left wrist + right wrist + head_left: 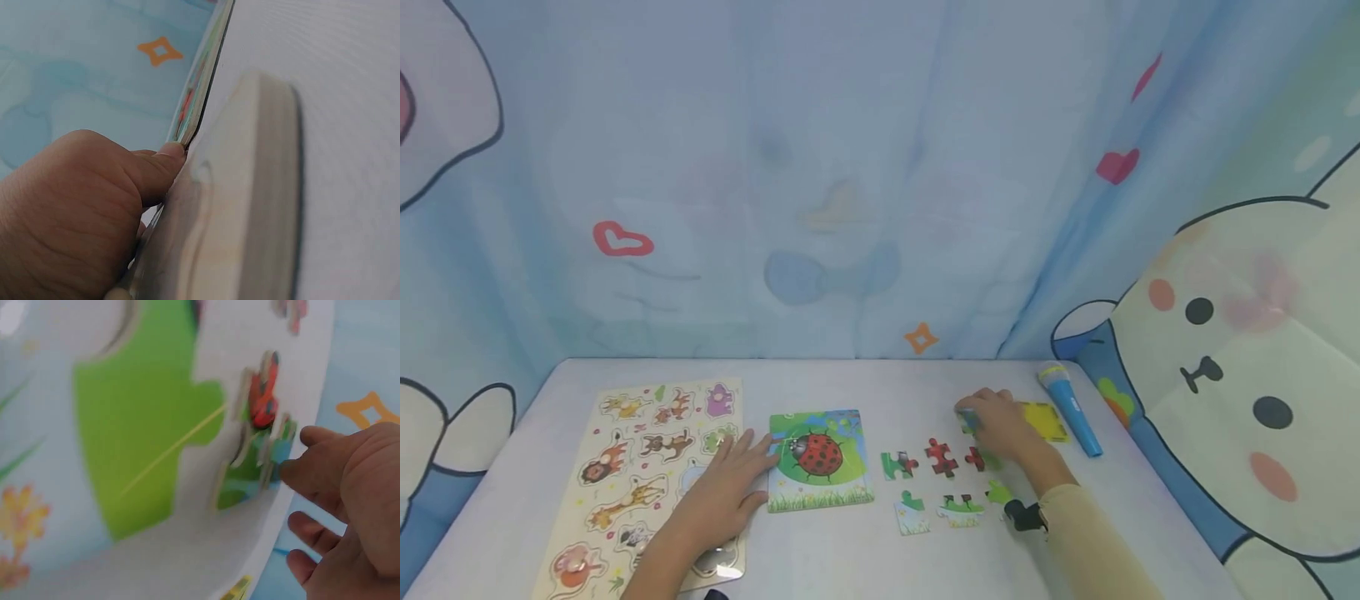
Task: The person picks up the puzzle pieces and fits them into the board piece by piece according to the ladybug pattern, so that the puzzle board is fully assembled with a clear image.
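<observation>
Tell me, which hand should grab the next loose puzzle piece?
Probably the right hand: it is already over the loose pieces, its fingers touching one. The left hand lies flat beside the ladybug puzzle board.

A pale table [880,379] stands in a corner hung with light blue cloth [850,167]. The cloth carries cartoon hearts, a bow and a white bunny [1247,367] at right.

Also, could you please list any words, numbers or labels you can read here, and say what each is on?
None: no readable text in any view.
Animal puzzle board: pictures only.
Ladybird puzzle and loose pieces: pictures only.
Blue toy microphone: any marking too small to tell.
Curtain: hearts and cartoon shapes, no letters.
</observation>
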`<state>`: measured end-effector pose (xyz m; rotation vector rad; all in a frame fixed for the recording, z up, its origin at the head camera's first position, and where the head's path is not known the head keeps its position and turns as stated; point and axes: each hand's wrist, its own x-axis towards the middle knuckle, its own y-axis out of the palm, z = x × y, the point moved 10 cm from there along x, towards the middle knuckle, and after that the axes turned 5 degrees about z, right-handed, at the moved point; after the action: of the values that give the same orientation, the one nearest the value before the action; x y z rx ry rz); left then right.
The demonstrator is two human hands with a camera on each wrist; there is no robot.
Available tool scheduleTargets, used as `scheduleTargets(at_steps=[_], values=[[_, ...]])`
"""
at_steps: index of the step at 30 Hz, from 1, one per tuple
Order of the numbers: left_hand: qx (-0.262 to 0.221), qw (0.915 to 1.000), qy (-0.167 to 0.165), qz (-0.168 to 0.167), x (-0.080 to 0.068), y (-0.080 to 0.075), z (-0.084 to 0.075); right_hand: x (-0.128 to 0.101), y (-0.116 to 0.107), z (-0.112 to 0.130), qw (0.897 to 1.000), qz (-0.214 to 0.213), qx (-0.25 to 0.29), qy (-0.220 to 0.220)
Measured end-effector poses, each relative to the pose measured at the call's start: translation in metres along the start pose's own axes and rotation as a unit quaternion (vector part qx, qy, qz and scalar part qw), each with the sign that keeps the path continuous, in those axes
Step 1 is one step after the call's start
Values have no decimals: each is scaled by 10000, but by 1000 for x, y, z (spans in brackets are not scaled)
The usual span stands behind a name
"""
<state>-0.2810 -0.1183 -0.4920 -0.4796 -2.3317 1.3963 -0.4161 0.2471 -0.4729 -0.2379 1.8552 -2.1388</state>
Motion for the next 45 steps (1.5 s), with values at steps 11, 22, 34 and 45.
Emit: scheduleTargets(at_steps=[11,22,34,45], values=[[47,10000,26,-15,1,1,1,-1,3,-6,9994,207,-275,-55],[11,9999,108,-97,1,0,-1,1,-4,13,9984,-98,-458,-331],[8,10000,60,-79,1,1,2,10,-4,66,9947,-90,-667,-783],[24,9998,139,-150,1,0,0,14,-1,120,9837,-211,-997,-1479]])
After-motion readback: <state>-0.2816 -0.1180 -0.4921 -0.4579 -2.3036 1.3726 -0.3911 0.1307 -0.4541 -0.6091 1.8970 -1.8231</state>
